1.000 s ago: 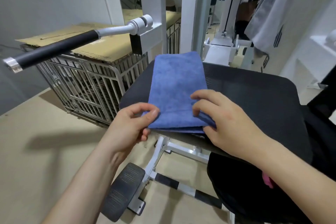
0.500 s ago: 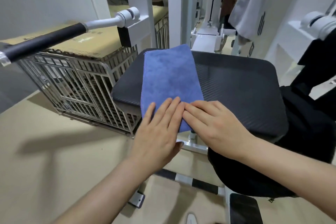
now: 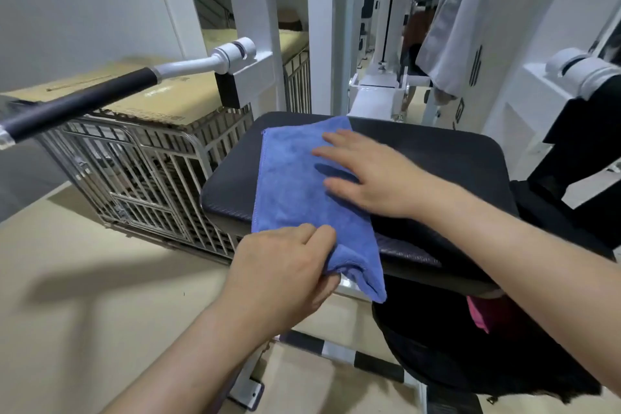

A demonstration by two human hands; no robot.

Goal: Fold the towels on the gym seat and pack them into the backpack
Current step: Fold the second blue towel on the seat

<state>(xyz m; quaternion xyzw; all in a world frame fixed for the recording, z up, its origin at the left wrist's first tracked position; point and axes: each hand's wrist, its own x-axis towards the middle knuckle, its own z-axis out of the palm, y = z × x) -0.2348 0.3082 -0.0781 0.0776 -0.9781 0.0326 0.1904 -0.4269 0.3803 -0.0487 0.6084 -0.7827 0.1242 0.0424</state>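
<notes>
Folded blue towel [image 3: 295,185] is lying on the left half of the black gym seat [image 3: 437,158], with its near end hanging off the front edge. Left hand [image 3: 282,272] at 6 o'clock of the towel has that hanging corner pinched, thumb underneath. Right hand [image 3: 366,171] lies flat at 3 o'clock, fingers spread wide on top. Black backpack [image 3: 470,353] sits below the seat around 5 o'clock.

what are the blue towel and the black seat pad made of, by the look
Blue towel: likely microfibre, matte short fuzzy pile, stitched hem along its left edge. Seat pad: probably vinyl or faux leather over padding, faint sheen, fine woven-look texture, stitched seam at the front.
</notes>
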